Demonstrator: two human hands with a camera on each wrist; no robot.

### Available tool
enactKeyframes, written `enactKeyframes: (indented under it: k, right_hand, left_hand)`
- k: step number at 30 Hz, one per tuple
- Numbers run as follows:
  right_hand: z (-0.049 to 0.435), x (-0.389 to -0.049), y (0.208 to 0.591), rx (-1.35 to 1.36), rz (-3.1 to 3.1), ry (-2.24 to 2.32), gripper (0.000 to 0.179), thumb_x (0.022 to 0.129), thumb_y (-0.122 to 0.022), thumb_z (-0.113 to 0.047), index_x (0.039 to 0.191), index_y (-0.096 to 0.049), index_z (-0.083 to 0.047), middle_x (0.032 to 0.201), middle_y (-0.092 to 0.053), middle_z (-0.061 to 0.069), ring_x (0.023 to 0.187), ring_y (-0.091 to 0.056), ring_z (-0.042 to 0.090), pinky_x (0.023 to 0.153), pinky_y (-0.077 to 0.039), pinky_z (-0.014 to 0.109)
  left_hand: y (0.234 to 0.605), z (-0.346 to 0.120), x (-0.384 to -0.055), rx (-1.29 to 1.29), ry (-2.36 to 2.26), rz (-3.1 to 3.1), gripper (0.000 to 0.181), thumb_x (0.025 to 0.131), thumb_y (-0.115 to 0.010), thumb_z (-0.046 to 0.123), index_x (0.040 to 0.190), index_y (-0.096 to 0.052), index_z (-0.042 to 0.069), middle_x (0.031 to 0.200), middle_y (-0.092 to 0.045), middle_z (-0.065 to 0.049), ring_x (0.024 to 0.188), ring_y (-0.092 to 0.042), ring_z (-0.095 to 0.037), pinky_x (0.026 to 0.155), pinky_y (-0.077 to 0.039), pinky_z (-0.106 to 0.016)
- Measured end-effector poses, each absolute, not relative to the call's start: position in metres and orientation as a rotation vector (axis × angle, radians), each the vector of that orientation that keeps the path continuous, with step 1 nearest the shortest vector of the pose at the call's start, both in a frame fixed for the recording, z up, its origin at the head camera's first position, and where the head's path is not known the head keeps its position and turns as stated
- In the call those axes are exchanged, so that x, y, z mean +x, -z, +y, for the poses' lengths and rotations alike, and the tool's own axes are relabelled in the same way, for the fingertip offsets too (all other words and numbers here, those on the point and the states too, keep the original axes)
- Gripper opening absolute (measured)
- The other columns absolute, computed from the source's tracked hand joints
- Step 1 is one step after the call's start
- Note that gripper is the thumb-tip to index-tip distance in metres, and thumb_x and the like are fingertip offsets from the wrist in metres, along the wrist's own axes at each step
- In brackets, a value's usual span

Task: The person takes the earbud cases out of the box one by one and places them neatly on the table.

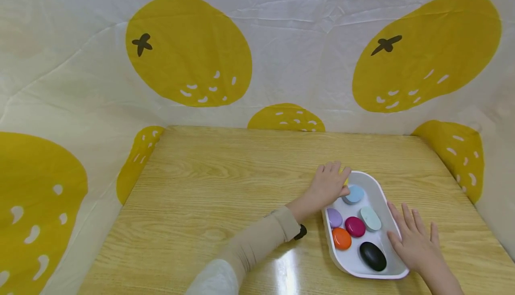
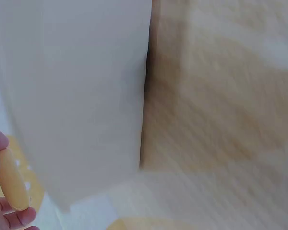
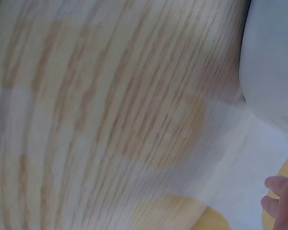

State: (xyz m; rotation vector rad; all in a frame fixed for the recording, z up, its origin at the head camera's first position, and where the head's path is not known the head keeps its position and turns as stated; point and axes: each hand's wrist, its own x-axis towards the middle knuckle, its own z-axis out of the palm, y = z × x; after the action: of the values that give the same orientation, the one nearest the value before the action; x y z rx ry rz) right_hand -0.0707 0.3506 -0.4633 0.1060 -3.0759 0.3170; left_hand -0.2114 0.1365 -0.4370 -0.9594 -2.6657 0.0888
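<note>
My left hand [image 1: 327,185] is over the far left corner of a white tray [image 1: 354,263]. It pinches a smooth yellow oval pebble [image 2: 13,179] between thumb and fingers; the head view shows only a sliver of it. Just beside those fingers, a light blue pebble [image 1: 354,195] lies in the tray. Nearer sit a pale mint pebble [image 1: 370,219], a lilac one, a magenta pebble [image 1: 355,226], an orange pebble [image 1: 341,238] and a larger black pebble [image 1: 373,256]. Along the tray's right side, my right hand [image 1: 416,243] rests with fingers spread, thumb at the rim.
The tray stands on a wood-grain table [image 1: 225,174], right of its middle. A white cloth [image 1: 297,62] with yellow fruit prints hangs behind and at both sides. A small black object [image 1: 300,232] shows beside the left sleeve. The tray's outer wall fills much of the left wrist view.
</note>
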Motion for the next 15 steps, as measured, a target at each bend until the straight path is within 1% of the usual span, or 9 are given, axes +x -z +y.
enactKeyframes:
  k: [4, 7, 12, 15]
  right_hand:
    - [0.351, -0.071, 0.463, 0.105, -3.070, -0.320, 0.069, 0.094, -0.041, -0.025, 0.147, 0.003, -0.027, 0.149, -0.006, 0.023, 0.135, 0.005, 0.044, 0.096, 0.020, 0.061]
    - [0.351, -0.071, 0.463, 0.103, -3.071, -0.319, 0.068, 0.094, -0.040, -0.025, 0.147, 0.003, -0.027, 0.149, -0.005, 0.023, 0.135, 0.006, 0.044, 0.096, 0.019, 0.061]
    - [0.351, -0.070, 0.463, 0.109, -3.074, -0.317, 0.068, 0.094, -0.040, -0.026, 0.147, 0.003, -0.027, 0.149, -0.005, 0.023, 0.135, 0.006, 0.043, 0.096, 0.018, 0.062]
    - [0.351, -0.071, 0.463, 0.114, -3.074, -0.319, 0.069, 0.094, -0.041, -0.026, 0.147, 0.003, -0.026, 0.149, -0.005, 0.023, 0.135, 0.006, 0.044, 0.096, 0.018, 0.063]
  left_hand:
    - [0.432, 0.123, -0.220, -0.913, -0.127, -2.656, 0.045, 0.087, -0.043, 0.052, 0.124, -0.041, 0.026, 0.110, -0.044, 0.003, 0.094, -0.042, -0.012, 0.076, -0.034, -0.025]
    - [0.434, 0.111, -0.227, -0.878, -0.134, -2.672, 0.043, 0.088, -0.043, 0.049, 0.124, -0.041, 0.025, 0.108, -0.043, 0.002, 0.093, -0.042, -0.012, 0.076, -0.033, -0.024]
    - [0.443, 0.092, -0.235, -0.847, -0.134, -2.716, 0.045, 0.088, -0.043, 0.048, 0.125, -0.040, 0.022, 0.110, -0.044, 0.000, 0.096, -0.044, -0.014, 0.079, -0.034, -0.026]
    - [0.452, 0.082, -0.237, -0.868, -0.176, -2.691, 0.046, 0.088, -0.044, 0.051, 0.123, -0.042, 0.020, 0.111, -0.046, -0.001, 0.099, -0.045, -0.014, 0.079, -0.037, -0.026]
